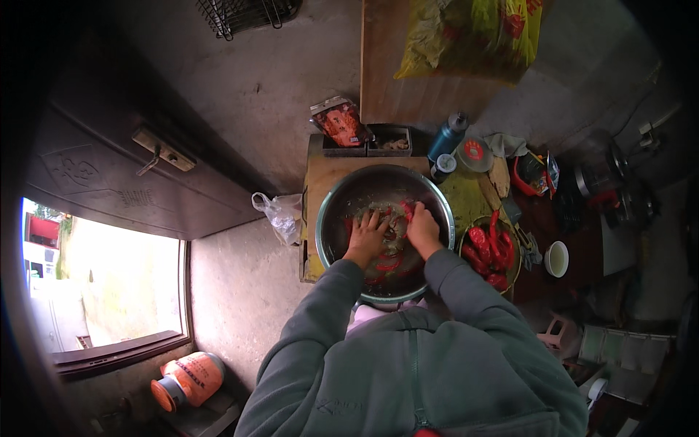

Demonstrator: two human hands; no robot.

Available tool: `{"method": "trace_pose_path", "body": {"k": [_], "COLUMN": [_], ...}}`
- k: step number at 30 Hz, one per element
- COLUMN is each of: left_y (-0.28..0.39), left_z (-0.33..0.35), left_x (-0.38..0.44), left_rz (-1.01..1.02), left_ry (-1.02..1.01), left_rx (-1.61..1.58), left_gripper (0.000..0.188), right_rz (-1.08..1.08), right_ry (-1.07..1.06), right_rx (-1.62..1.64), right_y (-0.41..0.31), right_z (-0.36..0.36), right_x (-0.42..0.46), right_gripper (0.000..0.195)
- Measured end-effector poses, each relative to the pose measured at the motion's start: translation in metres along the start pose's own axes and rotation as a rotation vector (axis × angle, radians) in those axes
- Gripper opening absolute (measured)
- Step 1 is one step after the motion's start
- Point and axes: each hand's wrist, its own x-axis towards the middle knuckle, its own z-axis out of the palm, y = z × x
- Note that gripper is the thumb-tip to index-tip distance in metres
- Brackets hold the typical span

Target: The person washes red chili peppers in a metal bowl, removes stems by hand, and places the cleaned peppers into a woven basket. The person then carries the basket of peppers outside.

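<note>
A large metal basin [449, 216] stands before me, with water and red peppers [389, 264] in it. Spread fingers of my left hand [368, 235] reach into the water on the basin's left side; nothing is visibly gripped there, and the fingertips are partly under the surface. On the right side of the basin, my right hand [424, 230] is closed around a red pepper [407, 208], which shows beside the thumb and fingers. To the right of the basin sits a basket [517, 271] heaped with whole long red peppers [480, 246].
Behind the basin stand a blue bottle [446, 137], a lidded jar [444, 166] and a dark divided box [389, 153] holding ginger. A white bowl [556, 259] is at the right. A plastic bag [281, 216] hangs at the table's left edge. A yellow bag [472, 41] hangs above.
</note>
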Motion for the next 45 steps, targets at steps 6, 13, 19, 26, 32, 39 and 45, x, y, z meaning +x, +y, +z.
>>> {"method": "trace_pose_path", "body": {"k": [6, 13, 19, 26, 32, 39, 45], "left_y": [-0.025, -0.021, -0.025, -0.038, -0.044, -0.041, -0.054], "left_z": [0.006, 0.002, -0.016, -0.052, -0.071, -0.056, -0.044], "left_x": [-0.021, -0.033, -0.041, -0.052, -0.057, -0.061, -0.066], "left_rz": [-0.192, -0.225, -0.221, -0.129, -0.158, -0.094, -0.131], "left_ry": [-0.084, -0.147, -0.172, -0.067, 0.062, 0.036, 0.016], "left_rx": [-0.035, 0.006, -0.05, -0.321, -0.526, -0.589, -0.578], "left_gripper": [0.06, 0.069, 0.06, 0.052, 0.043, 0.034, 0.034], "right_rz": [-0.446, -0.671, -0.859, -0.154, -0.058, -0.17, 0.103], "right_ry": [0.126, 0.151, -0.052, -0.573, -0.706, 0.098, -0.667], "right_rx": [-0.265, -0.294, -0.349, 0.756, 1.338, 0.266, 1.559], "right_y": [-0.01, -0.012, -0.02, -0.025, -0.071, 0.037, -0.062], "right_z": [0.013, 0.026, 0.014, -0.065, -0.17, 0.027, -0.094], "right_x": [-0.009, -0.021, -0.012, 0.02, -0.001, -0.008, -0.032], "right_gripper": [0.039, 0.034, 0.018, 0.025, 0.018, 0.022, 0.022]}}
